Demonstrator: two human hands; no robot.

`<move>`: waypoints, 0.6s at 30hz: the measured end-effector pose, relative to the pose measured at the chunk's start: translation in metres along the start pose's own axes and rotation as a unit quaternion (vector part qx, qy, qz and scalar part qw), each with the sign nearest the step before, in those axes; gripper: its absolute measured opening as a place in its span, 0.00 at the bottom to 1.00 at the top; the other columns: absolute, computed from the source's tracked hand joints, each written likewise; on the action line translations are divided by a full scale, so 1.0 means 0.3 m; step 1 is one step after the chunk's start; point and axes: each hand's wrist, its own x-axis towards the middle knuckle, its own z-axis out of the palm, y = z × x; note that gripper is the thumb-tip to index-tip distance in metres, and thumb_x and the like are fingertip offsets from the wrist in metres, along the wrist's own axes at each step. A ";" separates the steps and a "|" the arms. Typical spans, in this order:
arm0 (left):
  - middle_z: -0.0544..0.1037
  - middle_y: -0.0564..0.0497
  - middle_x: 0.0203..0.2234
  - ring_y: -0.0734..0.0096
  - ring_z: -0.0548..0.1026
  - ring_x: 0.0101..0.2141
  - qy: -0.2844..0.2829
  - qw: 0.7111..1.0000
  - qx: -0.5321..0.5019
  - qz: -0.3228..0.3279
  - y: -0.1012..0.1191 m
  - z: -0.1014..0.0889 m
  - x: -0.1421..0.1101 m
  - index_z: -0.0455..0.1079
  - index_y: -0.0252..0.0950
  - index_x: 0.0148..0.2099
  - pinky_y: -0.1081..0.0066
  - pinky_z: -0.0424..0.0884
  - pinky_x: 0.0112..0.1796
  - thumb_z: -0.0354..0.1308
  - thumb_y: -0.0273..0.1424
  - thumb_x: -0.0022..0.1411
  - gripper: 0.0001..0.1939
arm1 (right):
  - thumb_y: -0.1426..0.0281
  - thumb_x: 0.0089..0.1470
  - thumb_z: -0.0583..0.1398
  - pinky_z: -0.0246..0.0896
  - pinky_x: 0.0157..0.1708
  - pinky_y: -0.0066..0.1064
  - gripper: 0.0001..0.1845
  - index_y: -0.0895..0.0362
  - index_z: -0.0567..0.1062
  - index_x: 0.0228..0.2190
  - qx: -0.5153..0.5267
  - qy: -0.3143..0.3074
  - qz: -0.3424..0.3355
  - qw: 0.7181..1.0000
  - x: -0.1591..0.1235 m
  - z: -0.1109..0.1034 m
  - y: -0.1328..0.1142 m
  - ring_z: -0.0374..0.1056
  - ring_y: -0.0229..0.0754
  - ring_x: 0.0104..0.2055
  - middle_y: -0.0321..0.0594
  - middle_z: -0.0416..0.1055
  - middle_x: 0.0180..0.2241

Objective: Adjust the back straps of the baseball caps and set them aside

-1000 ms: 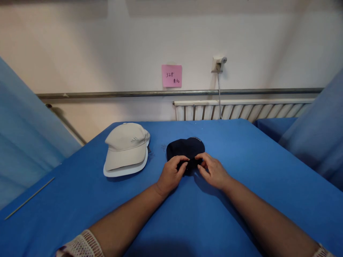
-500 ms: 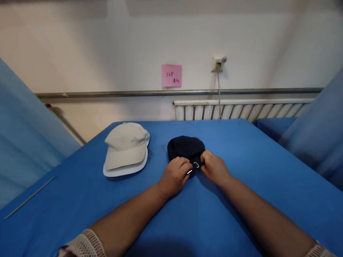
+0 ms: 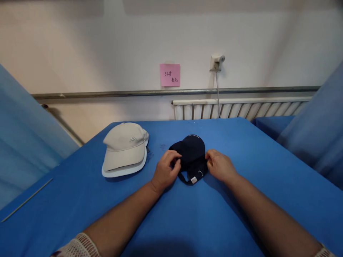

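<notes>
A dark navy baseball cap (image 3: 191,153) rests on the blue-covered table, its back strap (image 3: 184,178) and a small silver buckle (image 3: 193,180) facing me. On its left edge, my left hand (image 3: 167,169) pinches the fabric between thumb and fingers. My right hand (image 3: 219,165) grips the cap's right edge, fingers closed. The brim, with small white lettering, points away toward the wall. Left of my hands lie two stacked caps: a beige one (image 3: 124,139) on top and a whitish one (image 3: 125,174) beneath, mostly hidden.
A thin stick (image 3: 26,200) lies at the table's left side. Blue curtains (image 3: 24,135) hang on both sides. Behind the table (image 3: 171,221) are a metal rail (image 3: 120,94), a white radiator (image 3: 241,109), a pink note (image 3: 170,75) and a plugged socket (image 3: 216,63) with a hanging cord.
My left hand has shifted left, from the strap to the cap's left edge, uncovering strap and buckle. The cap's brim now shows at the far side. My right hand moved slightly right.
</notes>
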 end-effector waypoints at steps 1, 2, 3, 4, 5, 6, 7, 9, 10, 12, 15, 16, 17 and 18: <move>0.71 0.50 0.34 0.72 0.70 0.32 0.022 0.999 0.007 -0.032 -0.017 -0.002 0.008 0.68 0.36 0.42 0.70 0.68 0.36 0.52 0.26 0.61 0.07 | 0.79 0.50 0.53 0.50 0.30 0.30 0.10 0.55 0.68 0.34 0.012 0.016 0.007 1.000 0.001 0.002 -0.002 0.64 0.38 0.30 0.37 0.70 0.32; 0.71 0.51 0.33 0.73 0.69 0.31 0.032 0.998 0.017 -0.058 -0.034 -0.003 0.016 0.68 0.36 0.41 0.71 0.68 0.35 0.52 0.27 0.61 0.07 | 0.77 0.52 0.53 0.51 0.30 0.30 0.09 0.55 0.68 0.35 0.026 0.026 0.005 0.999 0.001 0.004 -0.005 0.64 0.38 0.30 0.38 0.71 0.33; 0.71 0.51 0.32 0.73 0.69 0.30 0.031 0.996 0.031 -0.077 -0.048 -0.004 0.023 0.68 0.36 0.40 0.71 0.68 0.35 0.53 0.28 0.60 0.06 | 0.76 0.53 0.53 0.52 0.31 0.30 0.09 0.55 0.68 0.36 0.043 0.029 -0.003 0.999 0.001 0.007 -0.009 0.64 0.38 0.30 0.38 0.71 0.33; 0.71 0.52 0.31 0.73 0.69 0.30 0.020 0.995 0.046 -0.088 -0.061 -0.004 0.027 0.69 0.36 0.40 0.70 0.67 0.35 0.53 0.28 0.60 0.06 | 0.75 0.54 0.53 0.53 0.31 0.30 0.08 0.55 0.68 0.37 0.061 0.025 -0.018 0.998 -0.001 0.010 -0.015 0.65 0.38 0.30 0.37 0.71 0.33; 0.71 0.51 0.31 0.72 0.70 0.31 0.003 0.994 0.063 -0.094 -0.071 -0.003 0.030 0.69 0.36 0.39 0.70 0.67 0.35 0.54 0.29 0.60 0.06 | 0.73 0.56 0.53 0.54 0.31 0.30 0.07 0.55 0.68 0.37 0.078 0.015 -0.036 0.996 -0.005 0.015 -0.021 0.65 0.38 0.29 0.37 0.71 0.32; 0.72 0.51 0.32 0.71 0.70 0.31 -0.018 0.992 0.080 -0.097 -0.079 -0.001 0.030 0.69 0.36 0.38 0.70 0.67 0.35 0.54 0.30 0.60 0.06 | 0.72 0.57 0.54 0.55 0.31 0.29 0.05 0.55 0.68 0.36 0.094 -0.001 -0.054 0.994 -0.009 0.020 -0.029 0.65 0.37 0.29 0.36 0.71 0.31; 0.73 0.51 0.32 0.71 0.70 0.31 -0.040 0.990 0.095 -0.100 -0.084 0.002 0.028 0.69 0.36 0.38 0.70 0.66 0.34 0.54 0.31 0.60 0.06 | 0.70 0.57 0.54 0.55 0.30 0.29 0.04 0.54 0.68 0.36 0.106 -0.018 -0.070 0.992 -0.013 0.025 -0.037 0.65 0.37 0.29 0.35 0.71 0.31; 0.74 0.50 0.32 0.70 0.71 0.31 -0.075 0.985 0.112 -0.108 -0.086 0.011 0.020 0.69 0.35 0.38 0.69 0.66 0.33 0.54 0.33 0.60 0.07 | 0.66 0.57 0.57 0.55 0.29 0.29 0.05 0.54 0.69 0.35 0.115 -0.052 -0.090 0.988 -0.022 0.036 -0.055 0.65 0.37 0.29 0.35 0.71 0.30; 0.74 0.50 0.32 0.69 0.71 0.31 -0.088 0.983 0.115 -0.110 -0.084 0.015 0.016 0.69 0.35 0.39 0.69 0.66 0.32 0.54 0.35 0.61 0.09 | 0.64 0.56 0.58 0.55 0.29 0.29 0.07 0.54 0.69 0.34 0.112 -0.066 -0.095 0.987 -0.026 0.042 -0.063 0.66 0.37 0.29 0.35 0.71 0.31; 0.75 0.50 0.32 0.68 0.72 0.31 -0.104 0.983 0.116 -0.101 -0.074 0.025 0.011 0.68 0.36 0.45 0.69 0.66 0.33 0.55 0.37 0.60 0.13 | 0.63 0.55 0.60 0.55 0.30 0.29 0.09 0.55 0.70 0.35 0.099 -0.087 -0.103 0.986 -0.032 0.050 -0.075 0.66 0.38 0.30 0.36 0.71 0.31; 0.75 0.50 0.34 0.67 0.73 0.34 -0.119 0.982 0.132 -0.068 -0.058 0.039 0.011 0.66 0.37 0.51 0.68 0.67 0.35 0.56 0.37 0.61 0.18 | 0.65 0.55 0.60 0.54 0.30 0.29 0.08 0.55 0.70 0.37 0.082 -0.113 -0.119 0.983 -0.035 0.058 -0.083 0.66 0.38 0.30 0.36 0.71 0.30; 0.75 0.50 0.34 0.67 0.73 0.35 -0.128 0.979 0.145 -0.057 -0.054 0.044 0.013 0.67 0.37 0.50 0.68 0.67 0.36 0.56 0.35 0.61 0.16 | 0.67 0.55 0.59 0.54 0.30 0.29 0.08 0.55 0.70 0.38 0.080 -0.119 -0.128 0.981 -0.035 0.060 -0.082 0.66 0.38 0.30 0.36 0.71 0.31; 0.75 0.49 0.34 0.66 0.73 0.35 -0.138 0.976 0.160 -0.047 -0.051 0.050 0.015 0.68 0.37 0.48 0.68 0.67 0.36 0.55 0.34 0.61 0.13 | 0.69 0.55 0.59 0.54 0.30 0.29 0.07 0.55 0.70 0.38 0.079 -0.123 -0.136 0.980 -0.035 0.061 -0.082 0.65 0.37 0.30 0.36 0.71 0.31; 0.75 0.49 0.34 0.66 0.73 0.35 -0.148 0.972 0.176 -0.040 -0.050 0.055 0.017 0.69 0.36 0.45 0.67 0.67 0.36 0.55 0.32 0.61 0.11 | 0.70 0.55 0.59 0.54 0.31 0.28 0.06 0.55 0.70 0.37 0.080 -0.126 -0.144 0.978 -0.035 0.062 -0.080 0.65 0.37 0.30 0.36 0.70 0.31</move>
